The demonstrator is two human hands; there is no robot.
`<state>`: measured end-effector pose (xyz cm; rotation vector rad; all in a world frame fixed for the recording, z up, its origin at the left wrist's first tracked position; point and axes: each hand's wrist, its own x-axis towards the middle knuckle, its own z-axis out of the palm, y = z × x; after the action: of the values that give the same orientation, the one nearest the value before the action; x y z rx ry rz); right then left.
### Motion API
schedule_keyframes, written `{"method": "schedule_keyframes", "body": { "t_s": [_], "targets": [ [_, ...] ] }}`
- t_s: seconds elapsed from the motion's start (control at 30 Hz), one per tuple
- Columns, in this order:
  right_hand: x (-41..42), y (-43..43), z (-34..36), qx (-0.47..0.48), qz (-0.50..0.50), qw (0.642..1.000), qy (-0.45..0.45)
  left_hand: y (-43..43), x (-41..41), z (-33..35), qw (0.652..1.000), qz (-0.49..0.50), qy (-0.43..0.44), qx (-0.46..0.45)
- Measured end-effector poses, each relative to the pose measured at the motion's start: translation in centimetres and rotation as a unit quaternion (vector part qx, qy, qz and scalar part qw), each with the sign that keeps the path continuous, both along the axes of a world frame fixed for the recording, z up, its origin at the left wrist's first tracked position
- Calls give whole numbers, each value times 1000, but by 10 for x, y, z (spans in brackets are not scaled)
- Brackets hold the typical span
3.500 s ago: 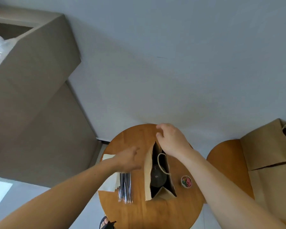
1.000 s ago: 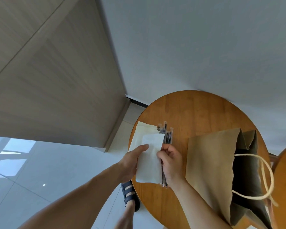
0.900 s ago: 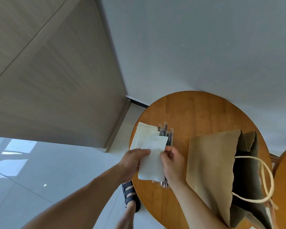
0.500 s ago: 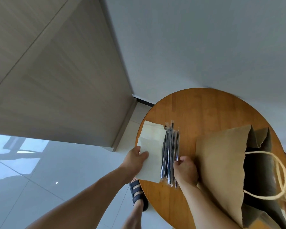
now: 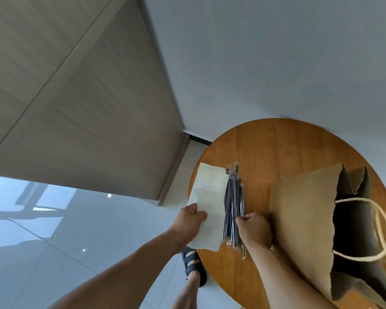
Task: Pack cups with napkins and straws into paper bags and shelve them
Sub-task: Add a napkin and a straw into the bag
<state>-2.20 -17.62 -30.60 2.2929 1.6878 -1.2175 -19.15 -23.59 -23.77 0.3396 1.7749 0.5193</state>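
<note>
A round wooden table [image 5: 276, 148] carries a stack of white napkins [image 5: 212, 181], a bundle of wrapped dark straws [image 5: 233, 197] and an open brown paper bag [image 5: 303, 217] with rope handles. My left hand [image 5: 188, 221] holds one napkin [image 5: 208, 228] by its left edge, over the table's left rim. My right hand [image 5: 254, 230] is curled at the near end of the straws and pinches a straw [image 5: 242, 219]. The bag's inside is dark, so its contents are hidden.
A tall wood-panel cabinet [image 5: 87, 97] fills the left side, a grey wall [image 5: 276, 52] stands behind the table. Glossy white floor tiles [image 5: 54, 230] lie below. My sandalled foot [image 5: 194, 268] is beside the table's near left edge.
My right hand let go of the napkin and moved right onto the straws, closing on one. The left hand kept the napkin. The view shifted slightly left.
</note>
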Motion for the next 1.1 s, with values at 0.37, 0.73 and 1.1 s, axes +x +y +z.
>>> {"method": "schedule_keyframes", "body": {
  "t_s": [0.37,0.73,1.1],
  "targets": [
    [3,6,12,25,-95,985,140,8,5,30,1000,4,-6,23],
    [6,2,29,53,-98,981,158,3,6,51,999,22,-8,32],
    [-26,4,174,45,-57,914,398,30,4,136,987,77,-49,130]
  ]
}}
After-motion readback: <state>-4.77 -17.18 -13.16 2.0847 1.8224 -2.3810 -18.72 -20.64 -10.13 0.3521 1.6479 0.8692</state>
